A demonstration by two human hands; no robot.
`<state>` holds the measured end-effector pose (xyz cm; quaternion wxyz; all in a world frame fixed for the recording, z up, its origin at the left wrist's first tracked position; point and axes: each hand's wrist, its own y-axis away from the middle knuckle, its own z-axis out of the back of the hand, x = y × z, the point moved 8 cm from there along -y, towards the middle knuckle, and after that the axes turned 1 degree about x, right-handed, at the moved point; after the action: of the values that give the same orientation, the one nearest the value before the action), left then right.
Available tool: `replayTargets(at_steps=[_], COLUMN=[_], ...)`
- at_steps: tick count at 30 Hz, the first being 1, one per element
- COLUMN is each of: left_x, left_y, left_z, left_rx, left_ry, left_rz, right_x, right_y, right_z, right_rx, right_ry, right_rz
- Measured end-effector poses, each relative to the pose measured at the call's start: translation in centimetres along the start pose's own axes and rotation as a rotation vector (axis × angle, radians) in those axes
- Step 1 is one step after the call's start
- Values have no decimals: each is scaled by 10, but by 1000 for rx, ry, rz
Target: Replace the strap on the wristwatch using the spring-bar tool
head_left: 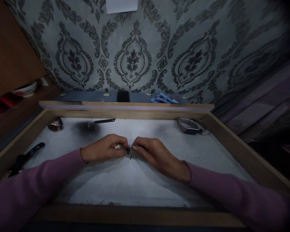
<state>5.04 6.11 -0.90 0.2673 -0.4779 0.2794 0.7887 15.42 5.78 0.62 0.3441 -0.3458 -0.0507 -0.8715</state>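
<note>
Near the middle of a shallow wooden tray [99, 193] with a whitish floor, my two hands almost meet. My left hand [106, 148] is closed around a small watch [118, 146] with a shiny round case. A short dark piece, perhaps its strap, sticks out between the hands. My right hand [157, 154] has its thumb and fingertips pinched together at the end of that piece; exactly what they grip is too small to make out. A small dark sliver [130, 157] shows just below the fingertips.
A rose-gold watch [54, 125] lies back left, a black-strapped watch [21, 161] front left. A dark blade [104, 121] lies near the rear edge. Light-strapped watches [188, 125] sit back right. Behind the tray are a blue cloth [164, 98] and a black object [123, 96].
</note>
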Motion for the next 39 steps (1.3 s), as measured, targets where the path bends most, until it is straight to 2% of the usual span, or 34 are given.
replayTargets(at_steps=[39], left_x=[-1], left_y=[-1], left_z=[-2], left_rx=[28], left_ry=[-80], left_rz=[-19], right_x=[-1], right_y=[-1], right_z=[-2], right_rx=[22], right_ry=[-63], right_rz=[-29])
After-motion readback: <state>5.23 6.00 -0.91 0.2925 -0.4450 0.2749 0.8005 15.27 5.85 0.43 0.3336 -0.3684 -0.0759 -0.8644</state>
